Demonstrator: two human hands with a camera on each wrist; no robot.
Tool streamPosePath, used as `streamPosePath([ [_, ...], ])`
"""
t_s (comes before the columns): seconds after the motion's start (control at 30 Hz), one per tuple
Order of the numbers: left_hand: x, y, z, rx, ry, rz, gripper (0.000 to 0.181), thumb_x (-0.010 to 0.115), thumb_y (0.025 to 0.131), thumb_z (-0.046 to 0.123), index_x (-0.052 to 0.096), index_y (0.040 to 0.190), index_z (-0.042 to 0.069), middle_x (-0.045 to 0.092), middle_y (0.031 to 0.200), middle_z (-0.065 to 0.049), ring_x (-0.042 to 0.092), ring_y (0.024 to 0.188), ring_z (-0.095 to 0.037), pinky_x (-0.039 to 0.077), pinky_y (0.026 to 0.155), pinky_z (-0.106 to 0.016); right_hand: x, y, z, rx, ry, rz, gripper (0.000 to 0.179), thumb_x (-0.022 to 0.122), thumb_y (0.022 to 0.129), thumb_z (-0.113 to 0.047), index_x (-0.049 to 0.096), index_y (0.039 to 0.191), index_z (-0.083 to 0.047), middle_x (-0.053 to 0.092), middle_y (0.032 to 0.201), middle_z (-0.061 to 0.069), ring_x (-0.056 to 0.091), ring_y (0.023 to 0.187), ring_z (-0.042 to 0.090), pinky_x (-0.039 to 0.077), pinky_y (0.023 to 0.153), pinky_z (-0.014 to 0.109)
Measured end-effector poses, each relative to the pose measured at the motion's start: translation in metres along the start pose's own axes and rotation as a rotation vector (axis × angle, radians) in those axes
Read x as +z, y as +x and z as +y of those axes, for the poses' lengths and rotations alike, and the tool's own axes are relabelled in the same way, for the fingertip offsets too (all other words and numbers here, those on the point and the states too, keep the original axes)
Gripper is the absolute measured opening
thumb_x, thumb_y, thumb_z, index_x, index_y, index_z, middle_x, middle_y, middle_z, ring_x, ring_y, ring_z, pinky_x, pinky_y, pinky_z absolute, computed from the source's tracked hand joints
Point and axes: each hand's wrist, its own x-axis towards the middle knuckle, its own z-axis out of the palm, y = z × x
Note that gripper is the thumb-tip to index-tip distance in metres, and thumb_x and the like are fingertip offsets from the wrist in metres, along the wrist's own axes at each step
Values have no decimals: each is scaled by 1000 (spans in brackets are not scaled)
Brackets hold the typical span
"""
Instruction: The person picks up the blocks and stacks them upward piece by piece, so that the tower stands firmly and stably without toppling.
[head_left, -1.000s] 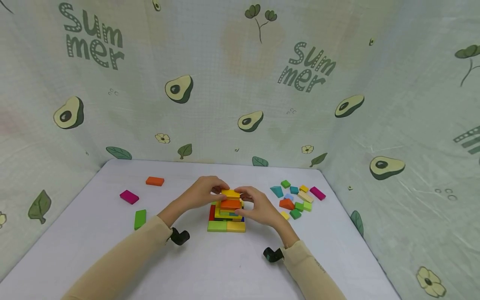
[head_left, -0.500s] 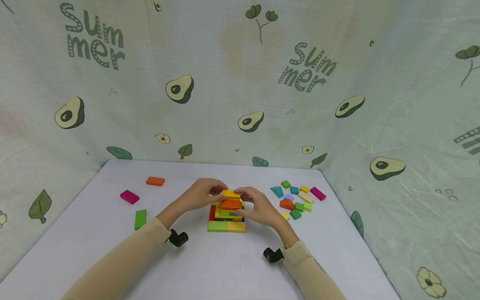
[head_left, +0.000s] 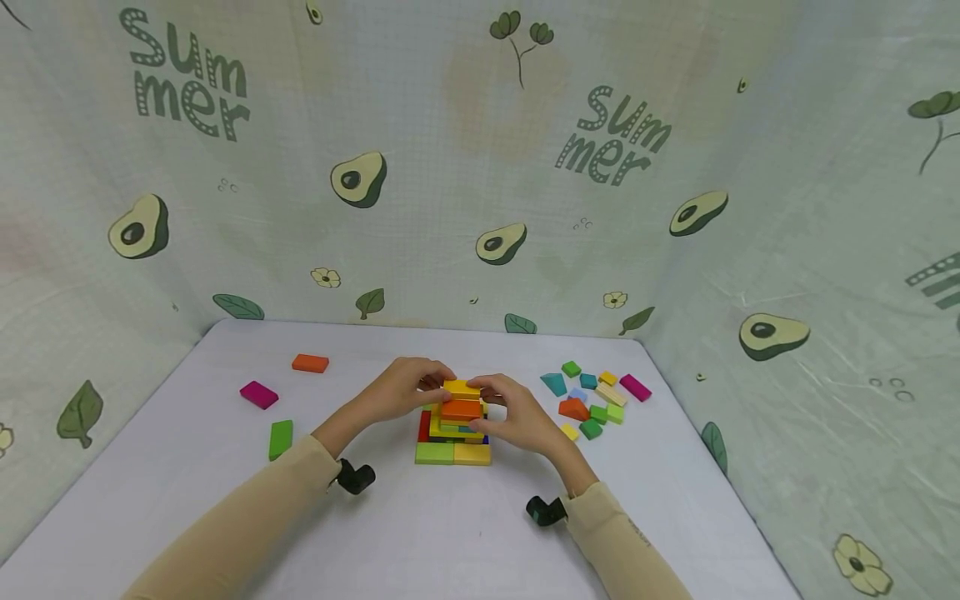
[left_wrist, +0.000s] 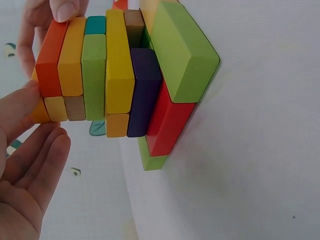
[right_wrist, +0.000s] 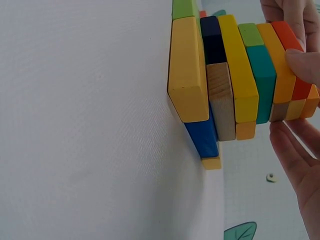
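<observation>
A stepped tower of coloured wooden blocks (head_left: pixel 453 431) stands mid-table, its tiers narrowing upward. On top lies a yellow-orange block (head_left: pixel 461 389), over a red-orange block (head_left: pixel 461 409). From the left, my left hand (head_left: pixel 402 390) pinches the left end of the top block, thumb in front and fingers behind. My right hand (head_left: pixel 516 410) grips the upper tiers from the right. In the right wrist view its thumb (right_wrist: pixel 303 64) presses the red-orange block, with the other fingers around the back. A light green block (left_wrist: pixel 182 52) and a pale yellow block (right_wrist: pixel 187 75) form the front base.
Left of the tower lie an orange block (head_left: pixel 310 362), a magenta block (head_left: pixel 258 394) and a green block (head_left: pixel 281 439). Several small blocks cluster to the right, including a teal triangle (head_left: pixel 554 383) and a magenta block (head_left: pixel 635 386). A patterned cloth (head_left: pixel 420 275) hangs behind the table.
My left hand and wrist have shifted very slightly left. The right hand keeps its place, and the tower looks the same.
</observation>
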Motion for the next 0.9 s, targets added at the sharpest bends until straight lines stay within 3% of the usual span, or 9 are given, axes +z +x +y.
streamPosePath([
  [0.3,-1,1,-1,11,2,-4,33,79,98,27,74,128,13,75,110,4,69,97,-11,61,92,-31,-1,-1,-1,-9,6,1,59,85,93,-17,58,146,-13,60,145,2,63,131,19,54,108,36],
  [0.5,-9,0,-13,-11,21,-45,46,80,97,34,69,138,16,74,123,0,69,105,-13,61,95,-33,-1,0,0,-18,15,2,59,85,94,-18,58,146,-14,61,144,3,63,131,20,54,109,36],
  [0.7,-37,-6,-45,-51,46,-20,48,79,99,27,66,143,15,71,133,-6,69,114,-23,60,100,-42,-1,0,1,-10,5,-1,59,85,94,-19,58,146,-17,61,143,1,63,129,17,53,109,33],
  [0.9,-73,-20,-96,-108,76,57,50,78,99,18,63,145,8,67,141,-15,64,125,-36,54,107,-54,0,0,1,-6,2,5,60,86,92,-17,58,146,-17,61,143,0,63,128,15,53,109,33],
])
